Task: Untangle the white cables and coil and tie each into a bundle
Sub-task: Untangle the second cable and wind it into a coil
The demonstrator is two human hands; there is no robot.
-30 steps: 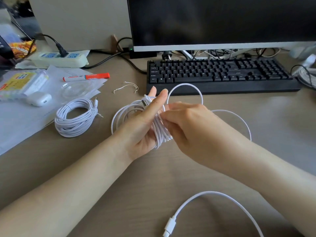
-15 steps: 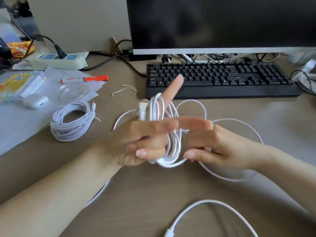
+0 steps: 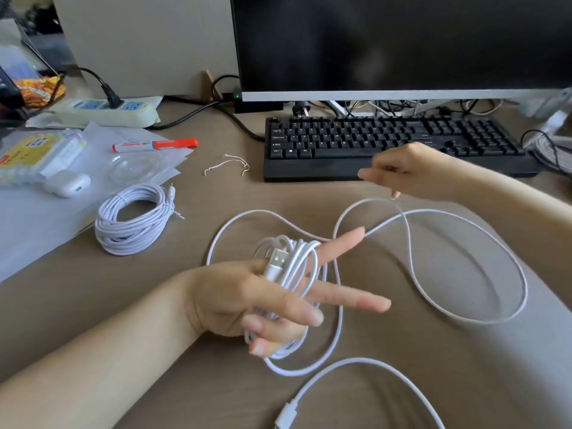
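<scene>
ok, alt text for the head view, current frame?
A left hand holds white cable loops wound around its fingers, while the right hand pinches the loose strand over a desk. A finished coil lies left, before a keyboard and monitor.

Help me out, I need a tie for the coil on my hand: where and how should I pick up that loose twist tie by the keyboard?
Pinch the twist tie at its arched middle, coming from above. It lies flat and thin on the desk, and both ends are kinked, so the smooth centre span gives fingers the cleanest purchase.
</scene>
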